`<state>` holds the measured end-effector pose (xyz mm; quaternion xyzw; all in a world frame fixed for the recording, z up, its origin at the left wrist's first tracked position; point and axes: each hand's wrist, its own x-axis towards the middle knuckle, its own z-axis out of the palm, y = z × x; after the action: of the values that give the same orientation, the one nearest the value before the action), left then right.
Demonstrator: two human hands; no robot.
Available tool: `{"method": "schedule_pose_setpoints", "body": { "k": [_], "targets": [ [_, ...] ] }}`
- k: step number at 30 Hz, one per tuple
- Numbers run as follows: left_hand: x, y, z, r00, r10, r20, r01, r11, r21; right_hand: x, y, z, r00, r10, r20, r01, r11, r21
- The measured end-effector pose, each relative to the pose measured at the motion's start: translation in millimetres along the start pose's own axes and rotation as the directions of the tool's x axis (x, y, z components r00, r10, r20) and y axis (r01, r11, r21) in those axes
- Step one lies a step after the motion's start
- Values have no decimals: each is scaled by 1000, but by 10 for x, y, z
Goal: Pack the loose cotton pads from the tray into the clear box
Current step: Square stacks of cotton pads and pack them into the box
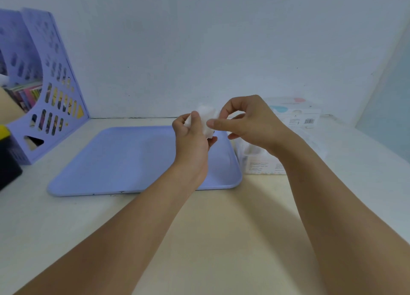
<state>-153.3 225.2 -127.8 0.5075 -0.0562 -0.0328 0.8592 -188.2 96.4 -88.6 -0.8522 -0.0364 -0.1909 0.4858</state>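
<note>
A stack of white cotton pads (206,120) is held in the air above the far right corner of the lilac tray (124,161). My left hand (190,139) grips the stack from below, thumb on its left side. My right hand (248,126) pinches the stack's right edge with thumb and curled fingers. The tray's visible surface shows no pads lying on it. The clear box (261,161) stands just right of the tray, partly hidden behind my right wrist; its inside is hard to make out.
A lilac magazine file (51,90) with books stands at the back left. A black and yellow object (6,152) sits at the left edge. A printed packet (295,114) lies at the back right against the wall. The table is pale wood.
</note>
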Motion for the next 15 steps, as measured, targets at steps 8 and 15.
{"method": "schedule_pose_setpoints", "body": {
  "k": [8, 15],
  "targets": [
    [4, 43, -82, 981, -83, 173, 82, 997, 12, 32, 91, -63, 995, 66, -68, -50, 974, 220],
    [15, 56, -87, 956, -206, 209, 205, 978, 23, 63, 134, -73, 984, 15, -176, 5, 993, 117]
  ]
}}
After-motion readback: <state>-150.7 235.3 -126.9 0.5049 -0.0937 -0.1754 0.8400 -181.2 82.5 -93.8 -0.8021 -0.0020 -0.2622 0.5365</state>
